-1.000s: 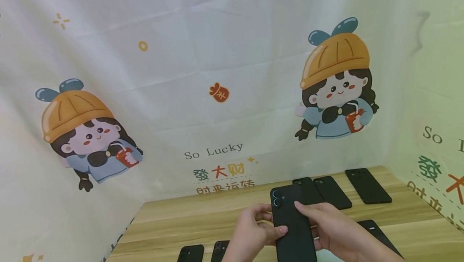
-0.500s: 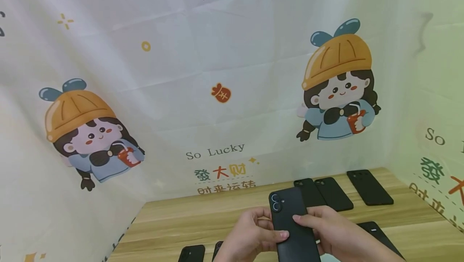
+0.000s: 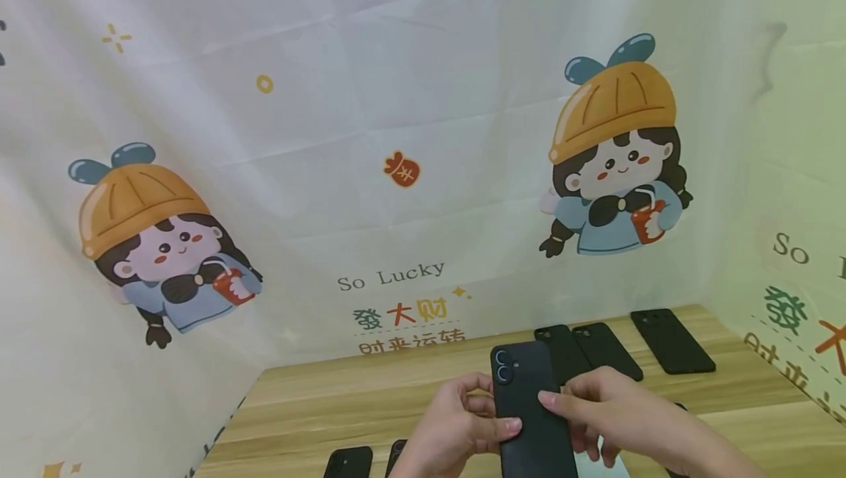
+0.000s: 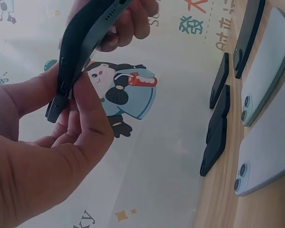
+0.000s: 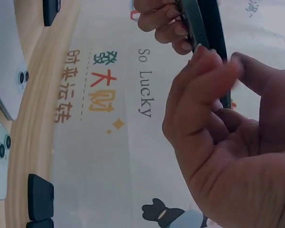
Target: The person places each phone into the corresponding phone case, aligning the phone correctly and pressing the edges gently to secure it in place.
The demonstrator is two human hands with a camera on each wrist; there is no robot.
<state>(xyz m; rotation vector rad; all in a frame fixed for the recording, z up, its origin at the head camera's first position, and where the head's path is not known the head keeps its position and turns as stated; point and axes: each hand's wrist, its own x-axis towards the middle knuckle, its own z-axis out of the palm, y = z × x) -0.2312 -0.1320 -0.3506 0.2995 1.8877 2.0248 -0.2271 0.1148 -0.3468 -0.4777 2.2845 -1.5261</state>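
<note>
A black phone case (image 3: 534, 408) with two camera rings is held up over the table, its back facing the head camera. My left hand (image 3: 452, 425) grips its left side, thumb on the back and fingers behind. On the right side, my right hand (image 3: 617, 412) pinches the edge, thumb on the back, other fingers hanging loosely curled. In the left wrist view the case (image 4: 80, 47) looks bent along its side. The right wrist view shows a greenish phone edge (image 5: 195, 23) beside the black case (image 5: 213, 28), with a dark gap between them.
Several black phone cases lie on the wooden table (image 3: 317, 397), including one at the back right (image 3: 674, 341) and one at the front left (image 3: 348, 462). A pale phone (image 3: 600, 462) lies below my right hand. Two pale phones (image 4: 268, 66) appear in the left wrist view. Printed cloth (image 3: 463, 96) stands behind.
My right hand has shifted slightly right, and its lower fingers have come away from behind the case, showing more of the pale phone below. My left hand keeps its grip.
</note>
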